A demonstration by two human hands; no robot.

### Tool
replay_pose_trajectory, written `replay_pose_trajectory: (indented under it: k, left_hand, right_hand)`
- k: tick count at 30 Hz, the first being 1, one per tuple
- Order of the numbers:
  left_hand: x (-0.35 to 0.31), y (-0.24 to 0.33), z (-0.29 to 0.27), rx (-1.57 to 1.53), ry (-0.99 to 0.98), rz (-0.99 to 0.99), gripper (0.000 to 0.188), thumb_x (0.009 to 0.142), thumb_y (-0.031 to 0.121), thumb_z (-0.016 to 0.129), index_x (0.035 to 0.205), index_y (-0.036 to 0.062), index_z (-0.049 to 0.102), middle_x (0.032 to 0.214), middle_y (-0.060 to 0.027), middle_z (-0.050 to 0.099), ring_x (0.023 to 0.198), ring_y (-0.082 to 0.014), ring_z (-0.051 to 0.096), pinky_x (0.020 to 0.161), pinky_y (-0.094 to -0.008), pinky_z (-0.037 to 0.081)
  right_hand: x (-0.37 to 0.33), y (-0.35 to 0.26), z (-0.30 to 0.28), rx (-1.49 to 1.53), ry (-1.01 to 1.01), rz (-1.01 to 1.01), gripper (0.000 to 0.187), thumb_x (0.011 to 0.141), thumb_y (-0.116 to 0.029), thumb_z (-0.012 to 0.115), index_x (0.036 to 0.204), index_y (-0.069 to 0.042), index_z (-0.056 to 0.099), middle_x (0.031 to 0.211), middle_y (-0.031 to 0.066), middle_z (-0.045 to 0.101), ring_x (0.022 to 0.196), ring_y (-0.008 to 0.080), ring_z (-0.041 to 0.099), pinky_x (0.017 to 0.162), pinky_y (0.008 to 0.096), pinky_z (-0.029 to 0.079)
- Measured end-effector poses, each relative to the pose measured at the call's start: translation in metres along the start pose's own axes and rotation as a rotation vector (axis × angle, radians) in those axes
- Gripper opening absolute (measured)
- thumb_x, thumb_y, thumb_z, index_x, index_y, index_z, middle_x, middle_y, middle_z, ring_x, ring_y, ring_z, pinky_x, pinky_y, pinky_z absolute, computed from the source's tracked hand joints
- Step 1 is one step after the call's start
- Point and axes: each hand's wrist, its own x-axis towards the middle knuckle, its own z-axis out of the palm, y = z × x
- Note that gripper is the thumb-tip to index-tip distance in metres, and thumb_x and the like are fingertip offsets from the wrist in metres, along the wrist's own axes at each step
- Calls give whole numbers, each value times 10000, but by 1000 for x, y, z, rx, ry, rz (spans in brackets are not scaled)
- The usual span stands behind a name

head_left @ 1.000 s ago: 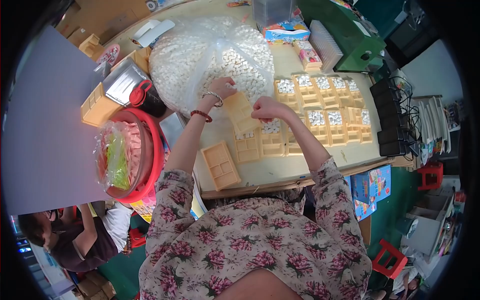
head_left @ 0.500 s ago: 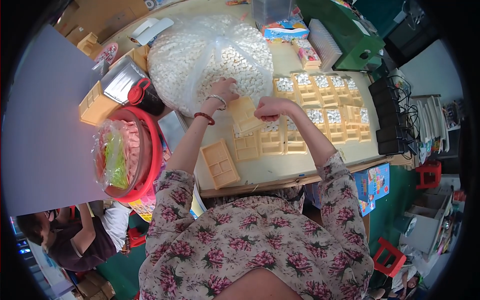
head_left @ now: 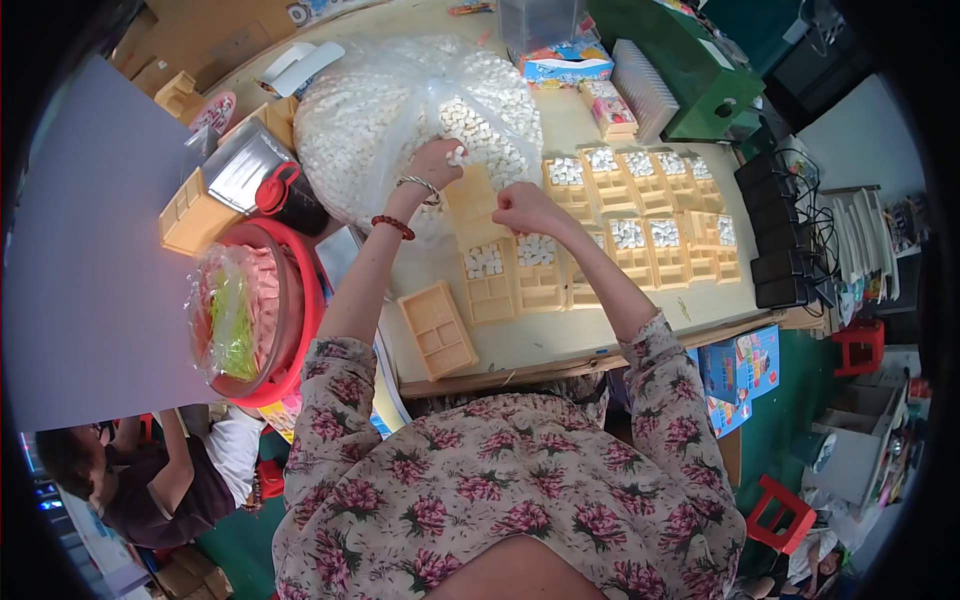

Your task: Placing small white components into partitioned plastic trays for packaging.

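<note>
My left hand (head_left: 436, 165) is closed around a few small white block-like pieces (head_left: 457, 156), at the mouth of a big clear plastic bag (head_left: 350, 110) filled with more of them. My right hand (head_left: 530, 212) pinches the right edge of a pale yellow compartment tray (head_left: 473, 205), which is raised beside the bag, just below the left hand. Two rows of similar trays (head_left: 541, 290) lie to the right, many with white pieces in their upper compartment. Another tray (head_left: 438, 330), with no white pieces in it, rests near the table's front edge.
At left stand a red basin (head_left: 305, 300) with pink and green bagged items, and a black bottle with a red lid (head_left: 290, 195). A green box (head_left: 705, 85) is at the back right, black devices with cables (head_left: 780, 235) at the right edge. Another person (head_left: 165, 480) sits lower left.
My left hand has drawn slightly up and left, white pieces now showing in its fingers. The tray in my right hand has shifted up and left, uncovering white pieces in trays below.
</note>
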Motion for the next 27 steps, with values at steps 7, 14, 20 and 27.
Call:
replay_pose_trajectory:
  k: [7, 14, 20, 27]
  left_hand:
    - [-10, 4, 1, -108, 1, -53, 341, 708, 207, 591, 1042, 140, 603, 941, -135, 593, 884, -278, 564, 796, -338, 457]
    - [-29, -26, -10, -259, 309, -213, 261, 808, 166, 560, 1055, 93, 600, 944, -100, 622, 758, -167, 604, 662, -260, 493]
    - [-48, -17, -3, -299, 285, -199, 222, 785, 125, 570, 992, 61, 620, 888, -111, 634, 757, -168, 619, 656, -261, 501]
    - [-48, -7, 5, -297, 290, -178, 228, 780, 125, 575, 994, 56, 618, 834, -93, 636, 720, -169, 614, 661, -265, 497]
  right_hand:
    - [25, 9, 6, 51, 66, -68, 189, 701, -139, 544, 589, -1, 481, 499, 73, 532, 453, 141, 552, 426, 267, 441]
    - [22, 32, 14, -66, 270, -187, 157, 706, -140, 527, 651, 6, 514, 626, 135, 551, 602, 241, 557, 556, 341, 437]
    - [4, 28, 7, -208, 362, -282, 151, 721, -120, 521, 668, 19, 501, 590, 126, 528, 535, 203, 549, 532, 328, 428]
    - [-5, 9, -1, -68, 165, -114, 179, 696, -158, 519, 675, 19, 539, 716, 183, 568, 735, 313, 554, 677, 386, 432]
